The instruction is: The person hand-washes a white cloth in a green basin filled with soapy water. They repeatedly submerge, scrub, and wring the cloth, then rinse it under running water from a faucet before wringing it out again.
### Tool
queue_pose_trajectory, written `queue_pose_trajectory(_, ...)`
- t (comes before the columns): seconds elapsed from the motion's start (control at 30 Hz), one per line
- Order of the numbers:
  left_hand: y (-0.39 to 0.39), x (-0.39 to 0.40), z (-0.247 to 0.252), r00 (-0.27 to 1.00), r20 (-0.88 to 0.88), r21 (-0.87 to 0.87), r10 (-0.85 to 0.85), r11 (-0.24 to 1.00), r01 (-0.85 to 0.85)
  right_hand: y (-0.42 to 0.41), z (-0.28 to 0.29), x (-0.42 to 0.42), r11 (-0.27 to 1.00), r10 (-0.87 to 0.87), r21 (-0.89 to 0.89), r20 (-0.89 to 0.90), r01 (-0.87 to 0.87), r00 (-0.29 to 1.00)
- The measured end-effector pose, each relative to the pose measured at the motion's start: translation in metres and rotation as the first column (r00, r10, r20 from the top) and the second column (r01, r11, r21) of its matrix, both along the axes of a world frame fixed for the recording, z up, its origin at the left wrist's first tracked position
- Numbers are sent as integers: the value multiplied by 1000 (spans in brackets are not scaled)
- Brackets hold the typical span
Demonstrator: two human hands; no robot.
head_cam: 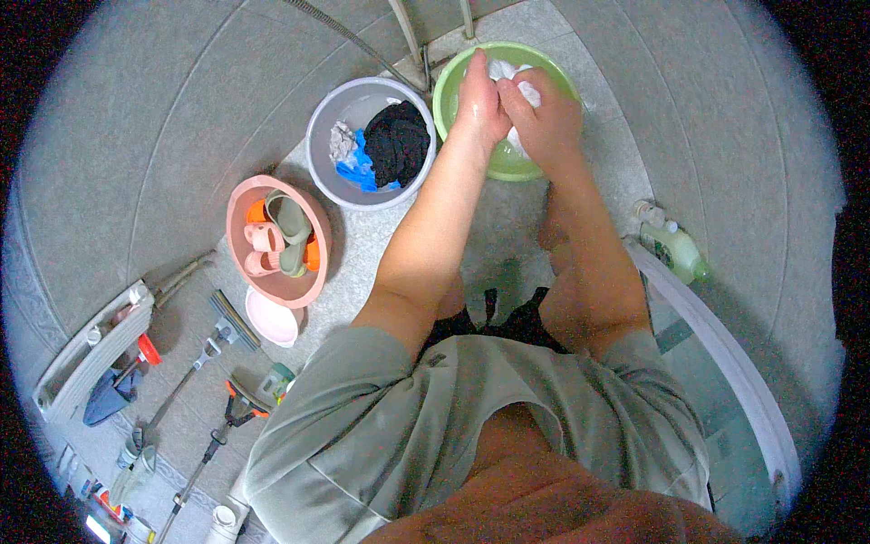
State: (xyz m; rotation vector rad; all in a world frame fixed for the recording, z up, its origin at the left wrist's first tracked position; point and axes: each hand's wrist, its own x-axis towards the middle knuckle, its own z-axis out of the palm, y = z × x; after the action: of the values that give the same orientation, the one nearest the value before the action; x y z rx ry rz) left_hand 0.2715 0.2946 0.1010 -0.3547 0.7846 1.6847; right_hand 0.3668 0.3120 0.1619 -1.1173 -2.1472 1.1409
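Both of my hands meet over a green plastic basin (506, 172) that holds water and wet white cloth (518, 141). My left hand (482, 95) is upright with its fingers together and touches my right hand; what its palm holds is hidden. Curled fingers of my right hand (542, 115) close on the white cloth, part of which shows between the hands. Just left of the green basin stands a pale grey-blue basin (319, 178) with black cloth (399, 144), blue cloth (360, 166) and light grey cloth (342, 141) in it.
A pink tub (234, 221) of sandals and clogs stands lower left beside a small pale pink basin (272, 318). Floor squeegees or mops (234, 321) lean farther left. At right, a pale green bottle (673, 250) stands near a curved white rail (727, 340). Metal legs rise behind the basins.
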Motion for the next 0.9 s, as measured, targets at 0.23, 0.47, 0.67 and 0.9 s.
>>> queue_pose_trajectory(0.23, -17, -12, -84, 862, 426, 489, -276, 872, 38, -29, -10, -6, 933, 276, 194, 148, -302, 950)
queue_pose_trajectory(0.47, -9, -9, -75, 976, -148, 8, -157, 987, 160, -8, -10, -19, 983, 13, 178, 218, -53, 976)
queue_pose_trajectory(0.67, 3, 3, -26, 991, -128, -64, -47, 997, 39, -2, -20, -9, 962, -8, 273, 141, -31, 990)
queue_pose_trajectory(0.9, 6, 22, 11, 923, -384, -156, -17, 987, -47, 24, -26, -5, 970, -229, 125, 154, 211, 961)
